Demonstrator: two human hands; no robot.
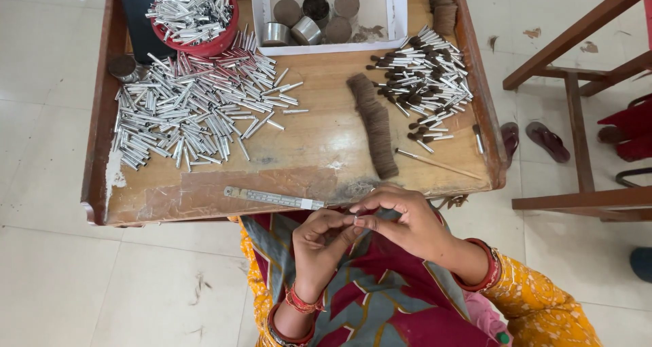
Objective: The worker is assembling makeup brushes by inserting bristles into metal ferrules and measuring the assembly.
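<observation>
Your left hand [320, 242] and right hand [401, 221] meet fingertip to fingertip, both pinched on a small ferrule [354, 220] just off the table [204, 197] edge, over your lap. A ruler [272, 198] lies on that edge just beyond the grip. Farther off: loose tubes [193, 109] to the left, finished brushes [424, 82] to the right, a hair strip [375, 126] between. Open tile floor to both sides.
</observation>
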